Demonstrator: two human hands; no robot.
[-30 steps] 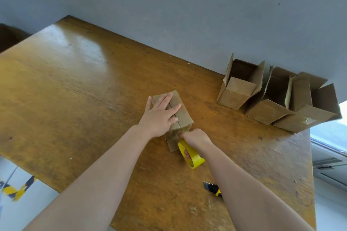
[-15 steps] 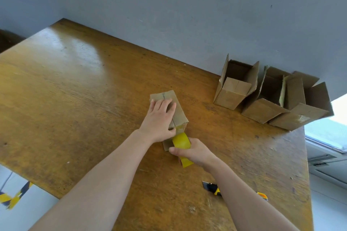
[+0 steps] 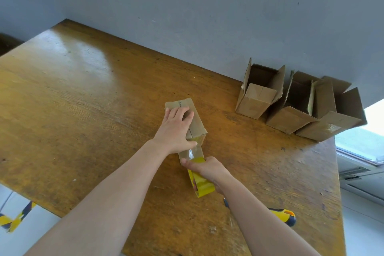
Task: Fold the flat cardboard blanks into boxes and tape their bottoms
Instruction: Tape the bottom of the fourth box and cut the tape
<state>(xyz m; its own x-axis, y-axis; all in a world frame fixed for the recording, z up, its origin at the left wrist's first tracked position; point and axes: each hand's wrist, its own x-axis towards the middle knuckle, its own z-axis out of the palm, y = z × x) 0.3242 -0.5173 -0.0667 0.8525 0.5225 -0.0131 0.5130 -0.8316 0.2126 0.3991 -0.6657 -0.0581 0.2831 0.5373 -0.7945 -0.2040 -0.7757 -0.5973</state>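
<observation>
One small cardboard box (image 3: pixel 196 122) is my job here, lying on the wooden table (image 3: pixel 83 100) with its flap seam facing up. I judge it light and thin-walled, stiff only along its folds, so it would likely skid on the glossy wood or dent under a hard push. The best hold is a flat palm across the seam. My left hand (image 3: pixel 176 129) rests on top of the box, fingers spread flat over the flaps and thumb pressing the near edge where the strip of tape (image 3: pixel 192 153) begins. My right hand (image 3: pixel 207 167), just on my side of the box, is wrapped around the yellow tape roll (image 3: pixel 202 186) with the clear strip stretched between them. Three open boxes (image 3: pixel 257 97) stand beyond and to the right of the box. A utility knife (image 3: pixel 284 215) lies nearer me and to its right.
</observation>
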